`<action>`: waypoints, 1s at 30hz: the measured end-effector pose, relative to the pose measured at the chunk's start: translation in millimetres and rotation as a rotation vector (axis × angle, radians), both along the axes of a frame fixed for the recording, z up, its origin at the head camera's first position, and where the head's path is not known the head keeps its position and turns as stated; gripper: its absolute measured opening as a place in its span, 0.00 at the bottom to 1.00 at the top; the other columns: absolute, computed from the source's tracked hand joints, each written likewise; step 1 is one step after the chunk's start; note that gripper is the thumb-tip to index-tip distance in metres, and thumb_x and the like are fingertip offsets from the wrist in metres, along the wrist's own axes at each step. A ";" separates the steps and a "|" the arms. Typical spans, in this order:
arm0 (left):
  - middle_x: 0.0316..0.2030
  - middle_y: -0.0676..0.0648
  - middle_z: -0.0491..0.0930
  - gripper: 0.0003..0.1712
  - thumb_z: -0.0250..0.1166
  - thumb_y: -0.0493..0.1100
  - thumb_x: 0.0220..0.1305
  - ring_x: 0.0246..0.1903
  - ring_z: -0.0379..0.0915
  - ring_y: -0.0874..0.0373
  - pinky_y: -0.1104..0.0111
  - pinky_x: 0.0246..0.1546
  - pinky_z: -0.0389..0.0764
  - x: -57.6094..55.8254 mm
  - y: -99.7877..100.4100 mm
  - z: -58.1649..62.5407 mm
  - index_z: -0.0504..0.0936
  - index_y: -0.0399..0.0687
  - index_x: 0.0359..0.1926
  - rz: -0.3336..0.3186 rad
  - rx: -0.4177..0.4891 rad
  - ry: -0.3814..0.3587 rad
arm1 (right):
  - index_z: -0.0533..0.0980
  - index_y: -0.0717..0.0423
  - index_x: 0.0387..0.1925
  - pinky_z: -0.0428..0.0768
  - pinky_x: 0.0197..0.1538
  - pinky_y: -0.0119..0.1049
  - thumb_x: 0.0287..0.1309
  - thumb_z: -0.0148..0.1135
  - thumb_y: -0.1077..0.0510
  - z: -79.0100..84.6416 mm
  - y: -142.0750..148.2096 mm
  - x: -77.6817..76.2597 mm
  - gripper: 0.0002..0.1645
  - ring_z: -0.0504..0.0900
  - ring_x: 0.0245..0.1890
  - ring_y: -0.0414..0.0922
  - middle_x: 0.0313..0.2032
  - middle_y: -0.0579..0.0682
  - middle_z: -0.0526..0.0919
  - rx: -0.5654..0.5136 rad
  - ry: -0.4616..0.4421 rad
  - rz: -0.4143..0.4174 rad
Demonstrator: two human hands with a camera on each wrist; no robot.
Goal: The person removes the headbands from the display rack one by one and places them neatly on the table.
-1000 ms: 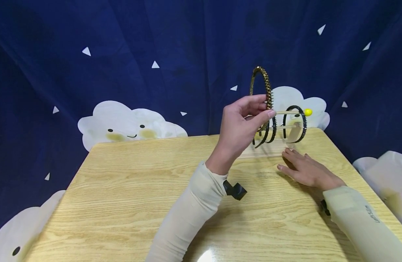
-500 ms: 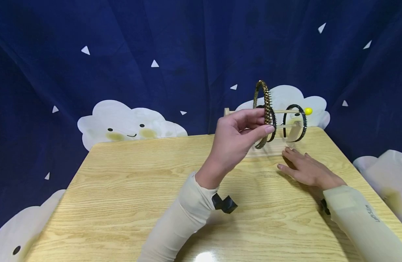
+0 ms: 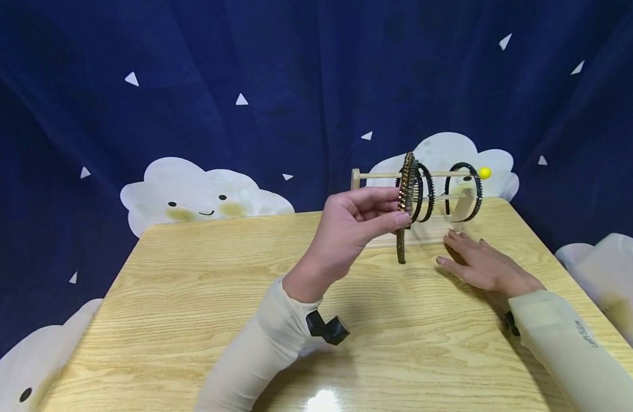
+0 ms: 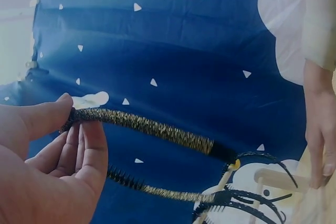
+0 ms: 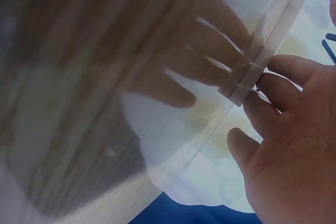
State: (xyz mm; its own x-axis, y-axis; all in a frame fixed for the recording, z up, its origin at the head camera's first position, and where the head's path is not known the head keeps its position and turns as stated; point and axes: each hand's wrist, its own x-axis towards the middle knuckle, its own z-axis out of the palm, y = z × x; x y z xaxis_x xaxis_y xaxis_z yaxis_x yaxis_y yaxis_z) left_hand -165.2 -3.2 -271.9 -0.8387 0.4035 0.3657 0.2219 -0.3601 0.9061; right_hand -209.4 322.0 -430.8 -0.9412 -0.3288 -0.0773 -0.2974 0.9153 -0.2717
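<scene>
My left hand (image 3: 347,237) pinches a gold-brown beaded headband (image 3: 402,249) with comb teeth between thumb and fingers. In the head view the headband stands nearly edge-on, in front of a wooden headband rack (image 3: 355,178). Its two arms stretch away from my thumb in the left wrist view, the upper arm (image 4: 152,128) with a dark tip. Black headbands (image 3: 428,197) hang on the rack's rod behind it, and another black headband (image 3: 480,191) hangs farther right. My right hand (image 3: 489,269) lies with fingers extended, fingertips at the front edge of the rack's base (image 5: 262,61).
A yellow ball (image 3: 484,173) caps the right end of the rod. The rack stands near the far edge of the wood-grain table (image 3: 218,297). Behind hangs a dark blue curtain (image 3: 275,68) with white triangles and smiling clouds.
My left hand has come down and to the left with the gold-brown headband, which has turned more edge-on. More of the rack's left end shows. The right hand stays in place.
</scene>
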 end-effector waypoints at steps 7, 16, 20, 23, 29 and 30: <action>0.37 0.47 0.84 0.21 0.62 0.19 0.62 0.36 0.83 0.59 0.62 0.44 0.85 -2.6 -9.0 -8.6 0.76 0.20 0.57 -0.086 0.021 -0.105 | 0.57 0.66 0.75 0.49 0.69 0.69 0.72 0.43 0.29 0.1 -0.6 0.0 0.51 0.49 0.74 0.67 0.75 0.67 0.52 0.004 -0.011 -0.001; 0.36 0.45 0.86 0.20 0.57 0.19 0.65 0.36 0.84 0.57 0.66 0.42 0.84 -17.9 -17.6 -33.4 0.72 0.15 0.58 -0.188 0.043 -0.325 | 0.56 0.66 0.75 0.49 0.69 0.70 0.73 0.44 0.29 1.5 0.0 0.3 0.51 0.49 0.74 0.67 0.75 0.67 0.51 -0.001 -0.016 0.008; 0.35 0.44 0.86 0.19 0.55 0.20 0.67 0.35 0.85 0.56 0.65 0.43 0.84 -25.5 -17.6 -47.6 0.71 0.15 0.58 -0.222 0.010 -0.375 | 0.56 0.66 0.75 0.49 0.69 0.69 0.73 0.44 0.31 2.1 0.6 0.5 0.49 0.49 0.74 0.67 0.75 0.67 0.51 -0.002 -0.014 0.015; 0.35 0.44 0.86 0.20 0.55 0.20 0.68 0.35 0.85 0.55 0.65 0.44 0.84 -30.0 -16.7 -57.3 0.70 0.16 0.60 -0.247 -0.015 -0.406 | 0.56 0.66 0.75 0.48 0.70 0.69 0.74 0.45 0.32 2.3 0.4 1.0 0.48 0.49 0.74 0.67 0.75 0.67 0.51 0.003 -0.010 0.017; 0.35 0.43 0.86 0.20 0.55 0.21 0.69 0.36 0.84 0.55 0.65 0.44 0.84 -38.1 -16.2 -75.4 0.70 0.16 0.60 -0.275 -0.069 -0.447 | 0.55 0.65 0.76 0.48 0.70 0.69 0.72 0.44 0.29 1.7 -0.9 0.5 0.51 0.48 0.74 0.66 0.76 0.65 0.50 0.008 -0.019 0.000; 0.35 0.43 0.86 0.20 0.55 0.21 0.69 0.36 0.84 0.55 0.65 0.44 0.84 -39.4 -16.3 -78.5 0.71 0.17 0.60 -0.275 -0.076 -0.454 | 0.55 0.65 0.76 0.48 0.70 0.69 0.72 0.44 0.29 1.6 -1.0 0.4 0.51 0.48 0.74 0.66 0.76 0.65 0.50 0.006 -0.020 0.000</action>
